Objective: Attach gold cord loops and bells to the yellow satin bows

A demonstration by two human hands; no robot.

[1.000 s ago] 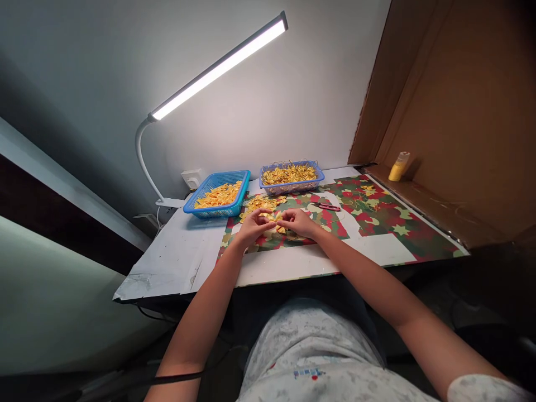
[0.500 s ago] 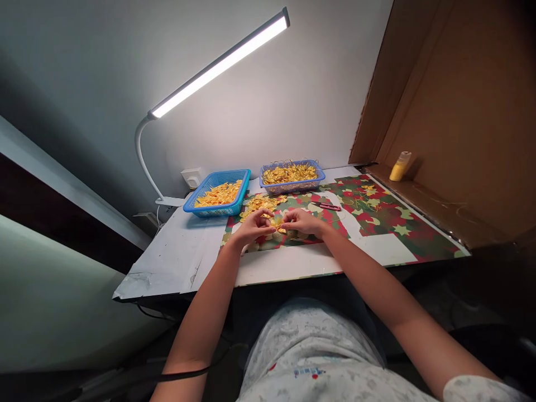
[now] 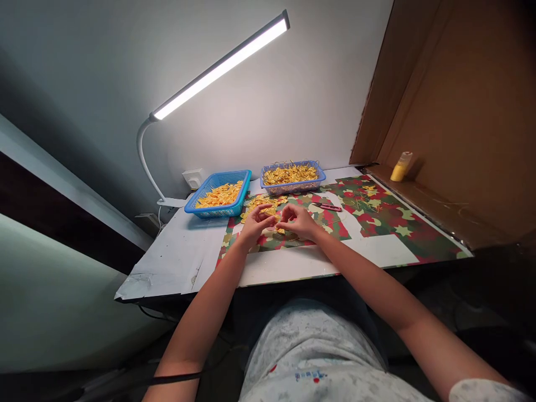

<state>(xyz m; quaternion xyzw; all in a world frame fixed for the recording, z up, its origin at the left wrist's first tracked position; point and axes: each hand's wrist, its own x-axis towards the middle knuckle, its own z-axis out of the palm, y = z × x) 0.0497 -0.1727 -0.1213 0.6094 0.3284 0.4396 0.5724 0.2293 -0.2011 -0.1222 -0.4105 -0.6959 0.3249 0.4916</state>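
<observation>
Over the camouflage-patterned sheet, my left hand [image 3: 256,225] and my right hand [image 3: 300,222] meet with thumbs and index fingers pinched close together. Between the fingertips is a small yellow petal-like piece [image 3: 280,229], partly hidden by the fingers. Both hands are closed on it. A loose pile of flat yellow petal-like pieces [image 3: 268,201] lies just beyond my hands. To the right of my right hand rests a pair of pink-handled thread snips [image 3: 328,206].
A blue basket [image 3: 218,210] of yellow-orange pieces stands back left. Beside it, a purple-blue basket [image 3: 293,188] holds yellow pieces with wiry stems. A lit lamp [image 3: 221,67] arches above. At right are wire scraps [image 3: 368,202] and a yellow bottle [image 3: 400,167] on the ledge.
My hands have shifted slightly and their fingers are more curled. The yellow piece between them shows less than before. Baskets and snips stay in place.
</observation>
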